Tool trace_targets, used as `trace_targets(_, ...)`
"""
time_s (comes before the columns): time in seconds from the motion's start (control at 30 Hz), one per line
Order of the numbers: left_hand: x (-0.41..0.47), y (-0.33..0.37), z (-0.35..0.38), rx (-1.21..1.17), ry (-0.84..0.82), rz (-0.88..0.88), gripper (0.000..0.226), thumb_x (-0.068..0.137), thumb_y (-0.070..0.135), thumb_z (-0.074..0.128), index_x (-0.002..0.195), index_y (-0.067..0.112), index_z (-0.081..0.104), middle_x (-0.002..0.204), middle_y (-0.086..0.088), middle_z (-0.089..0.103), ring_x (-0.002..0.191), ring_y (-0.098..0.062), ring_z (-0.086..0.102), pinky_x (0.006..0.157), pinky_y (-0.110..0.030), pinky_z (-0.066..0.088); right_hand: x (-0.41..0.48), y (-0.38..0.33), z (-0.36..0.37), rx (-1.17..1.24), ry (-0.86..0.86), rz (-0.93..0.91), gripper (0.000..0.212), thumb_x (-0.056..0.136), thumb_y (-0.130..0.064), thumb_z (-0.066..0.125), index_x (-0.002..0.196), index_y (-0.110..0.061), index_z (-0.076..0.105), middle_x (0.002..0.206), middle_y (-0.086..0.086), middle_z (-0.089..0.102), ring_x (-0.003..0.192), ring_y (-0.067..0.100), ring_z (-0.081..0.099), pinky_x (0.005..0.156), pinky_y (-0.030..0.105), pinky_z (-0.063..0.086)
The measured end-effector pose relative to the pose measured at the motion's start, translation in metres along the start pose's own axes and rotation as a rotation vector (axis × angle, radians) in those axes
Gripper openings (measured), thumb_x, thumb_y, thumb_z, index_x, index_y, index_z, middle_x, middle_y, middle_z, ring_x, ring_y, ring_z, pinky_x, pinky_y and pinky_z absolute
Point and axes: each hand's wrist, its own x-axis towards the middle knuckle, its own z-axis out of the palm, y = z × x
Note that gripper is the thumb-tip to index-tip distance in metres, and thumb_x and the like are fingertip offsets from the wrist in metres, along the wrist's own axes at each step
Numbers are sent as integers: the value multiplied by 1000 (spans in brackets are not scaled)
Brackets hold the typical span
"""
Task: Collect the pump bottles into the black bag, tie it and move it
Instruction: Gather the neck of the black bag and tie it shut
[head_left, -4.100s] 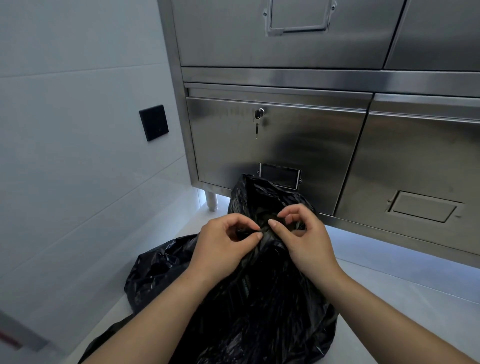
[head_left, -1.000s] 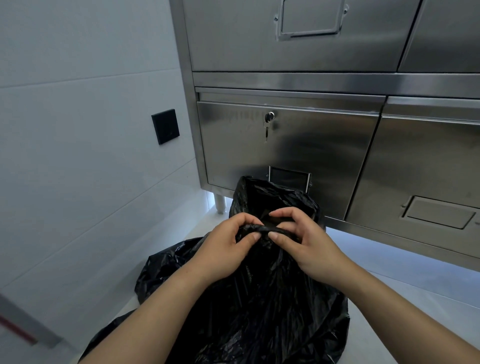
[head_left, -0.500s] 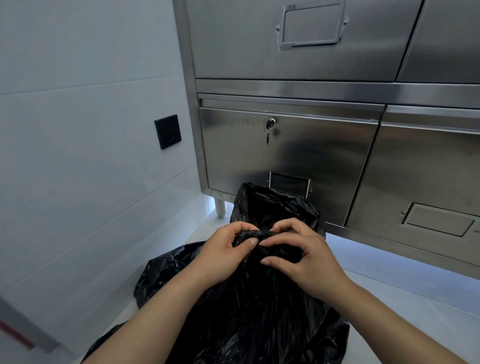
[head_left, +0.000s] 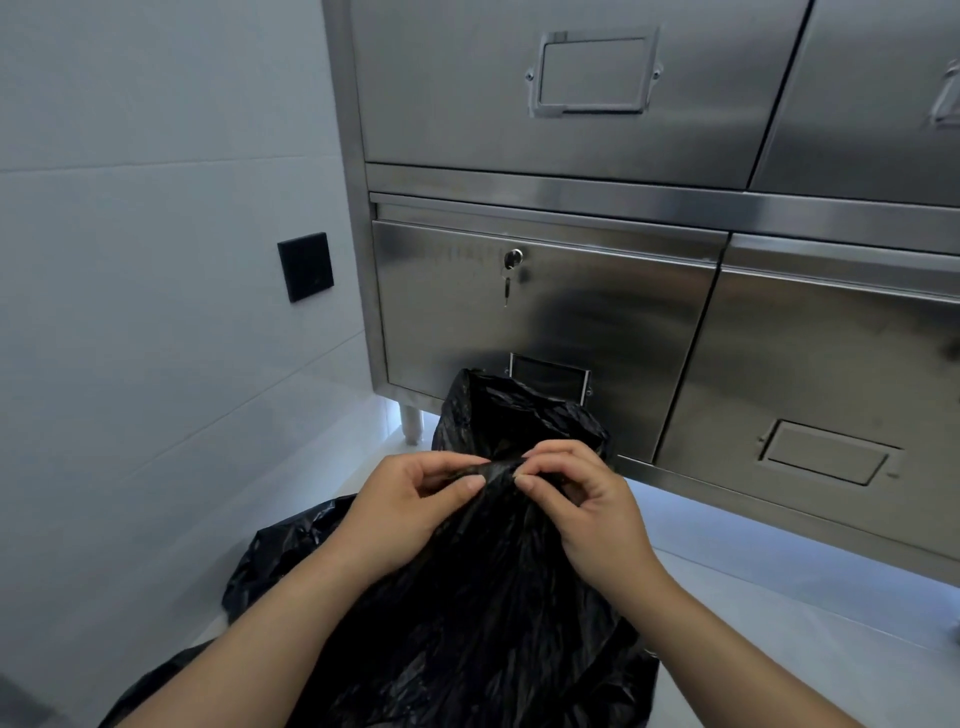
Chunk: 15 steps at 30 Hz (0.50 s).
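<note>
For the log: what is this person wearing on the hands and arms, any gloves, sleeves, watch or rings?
Nothing worn shows. The left hand and right hand are bare, without gloves or rings. The left forearm and right forearm are bare to the frame's lower edge, with no sleeve, watch or bracelet in view. The visible fingernails are short and unpainted.

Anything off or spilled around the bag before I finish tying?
No spill or tear shows. The left hand and right hand pinch the black bag at its gathered neck. One oddity: a key hangs in the lock of the steel cabinet, lower left door.
</note>
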Motion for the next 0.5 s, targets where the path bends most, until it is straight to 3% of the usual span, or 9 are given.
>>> trace_targets(0.13,1,4,3,42,157,-4,33,47,45,83,78,34,76,72,7,76,68,-8,72,63,-14,51,1,3,-1,46,45,72,26,81,-8,69,71,-32,70,90,-10,68,90,6,63,81,13,44)
trace_targets(0.2,2,4,5,65,213,12,35,43,47,83,74,34,76,68,8,75,64,-7,71,58,-11,49,1,3,0,94,68,145,24,83,-10,68,72,-32,70,88,-12,71,87,7,65,79,14,46)
trace_targets(0.33,2,2,8,36,192,45,16,66,27,82,76,37,76,73,12,75,70,-1,71,62,-6,47,2,4,-1,133,110,212,20,84,-12,67,72,-29,70,76,-11,71,74,3,65,69,12,48)
trace_targets(0.5,-3,2,8,-56,83,15,21,82,19,69,82,38,77,84,8,77,82,-7,72,70,-11,51,1,3,-8,128,130,247,15,85,-11,66,75,-23,68,75,-12,70,75,4,64,70,13,48)
